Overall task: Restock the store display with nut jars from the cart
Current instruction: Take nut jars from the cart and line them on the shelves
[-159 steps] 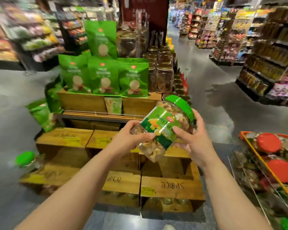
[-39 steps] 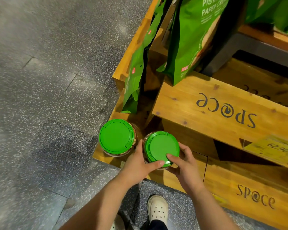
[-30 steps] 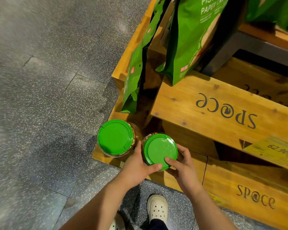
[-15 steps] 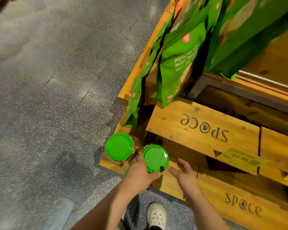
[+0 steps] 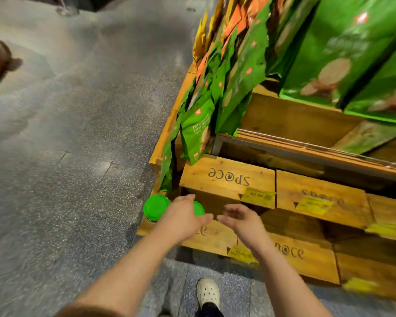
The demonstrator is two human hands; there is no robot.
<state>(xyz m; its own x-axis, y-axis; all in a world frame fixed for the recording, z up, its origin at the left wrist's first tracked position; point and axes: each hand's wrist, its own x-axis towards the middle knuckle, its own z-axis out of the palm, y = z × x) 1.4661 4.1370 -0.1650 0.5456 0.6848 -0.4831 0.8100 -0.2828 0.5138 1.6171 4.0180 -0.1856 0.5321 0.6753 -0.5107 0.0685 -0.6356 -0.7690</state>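
I see my left hand (image 5: 183, 216) with loose fingers above the second green-lid jar (image 5: 199, 208), holding nothing. My right hand (image 5: 240, 219) is open and empty, just beside it. The first jar (image 5: 155, 207) stands left of my left hand, on the wooden crate (image 5: 215, 239).

wooden crate ledge (image 5: 146, 227), two green-lidded jars (image 5: 155, 207)

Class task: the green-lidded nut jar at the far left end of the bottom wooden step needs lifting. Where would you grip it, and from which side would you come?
Grip the far-left jar by its round green lid rim, coming from above. It stands upright with the lid facing up. A second jar sits close on its right under the left hand, and the crate stands behind, so side access looks tight. Its open side faces the floor on the left.
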